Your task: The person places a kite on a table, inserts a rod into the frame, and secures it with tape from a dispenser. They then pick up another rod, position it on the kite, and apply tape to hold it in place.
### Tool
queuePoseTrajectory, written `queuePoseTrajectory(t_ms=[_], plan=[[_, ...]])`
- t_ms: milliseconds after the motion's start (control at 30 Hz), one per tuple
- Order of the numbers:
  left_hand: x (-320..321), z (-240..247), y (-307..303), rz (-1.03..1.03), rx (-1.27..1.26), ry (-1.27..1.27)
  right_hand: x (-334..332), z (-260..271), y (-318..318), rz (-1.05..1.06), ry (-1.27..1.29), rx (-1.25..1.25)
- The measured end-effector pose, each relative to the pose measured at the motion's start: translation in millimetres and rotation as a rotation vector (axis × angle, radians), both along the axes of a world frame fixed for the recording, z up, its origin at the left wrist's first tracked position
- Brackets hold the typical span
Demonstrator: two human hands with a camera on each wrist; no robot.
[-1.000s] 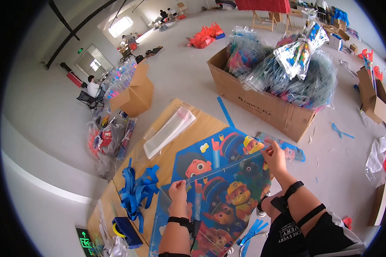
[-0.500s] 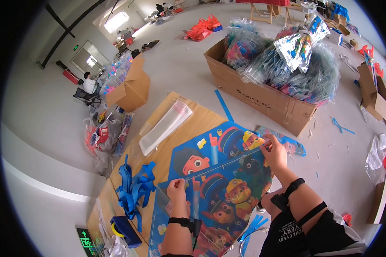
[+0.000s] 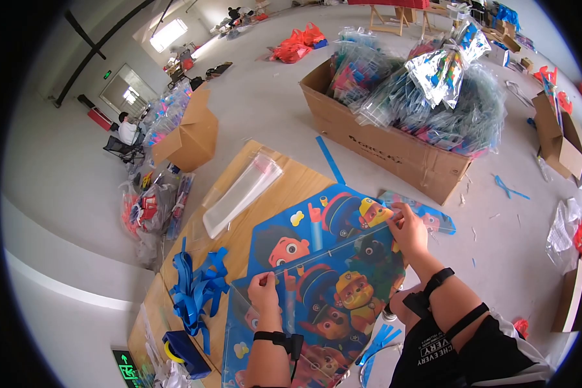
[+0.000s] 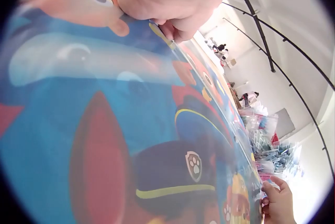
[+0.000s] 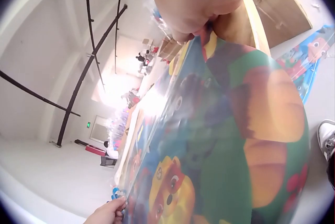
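Both hands hold a glossy printed plastic sheet (image 3: pixel 330 291) by its far edge, stretched between them. It is blue, with cartoon dogs in caps. My left hand (image 3: pixel 263 292) pinches the edge near its left end, thumb against curled fingers. Toward the other end, my right hand (image 3: pixel 409 231) pinches the same edge; the left wrist view also shows that right hand (image 4: pixel 278 200) far along it. Beneath and beyond the held sheet, a second sheet (image 3: pixel 271 240) with a similar cartoon print lies on the wooden table (image 3: pixel 291 178). The held sheet covers its near part.
Blue strips (image 3: pixel 197 284) lie in a tangle at the table's left, near a blue tape dispenser (image 3: pixel 191 355). Clear plastic sleeves (image 3: pixel 242 194) lie farther back. Beyond the table stands a large carton (image 3: pixel 394 158) heaped with bagged goods. A folded printed piece (image 3: pixel 430 216) shows past the right hand.
The head view has turned slightly, so the room and table shift left in it. Both hands keep their pinch on the sheet's edge, hardly moving relative to it.
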State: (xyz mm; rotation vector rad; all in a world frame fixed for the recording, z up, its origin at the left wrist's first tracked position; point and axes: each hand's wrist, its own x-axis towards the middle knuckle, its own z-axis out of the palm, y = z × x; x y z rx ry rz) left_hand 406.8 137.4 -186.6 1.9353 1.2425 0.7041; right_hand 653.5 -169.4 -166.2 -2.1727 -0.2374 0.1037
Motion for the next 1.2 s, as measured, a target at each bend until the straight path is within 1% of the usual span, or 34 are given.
queuePoseTrajectory(t_ms=[267,600,700,867,933,1033,1167,1200], plan=[[-2,-10,7,0.002,-0.013,-0.034,-1,1,0,-0.001,-0.022,-0.039],[3,8,-7,0.021,0.033,0.056,-2,-2,1,0.022,-0.062,-0.093],[6,13,-12,0.036,0.049,0.093,-3,-5,2,0.046,-0.112,-0.112],[3,4,-11,0.043,0.076,0.105,-1,-6,2,0.053,-0.118,-0.157],[5,10,-18,0.089,0.233,0.284,1,-2,1,0.050,-0.109,-0.165],[3,-2,-11,0.142,0.185,0.236,3,-1,0,0.046,-0.104,-0.195],[5,10,-11,0.173,0.100,0.260,4,0,-1,0.063,-0.112,-0.218],[5,10,-8,0.175,0.038,0.219,4,-1,-1,0.067,-0.114,-0.215]])
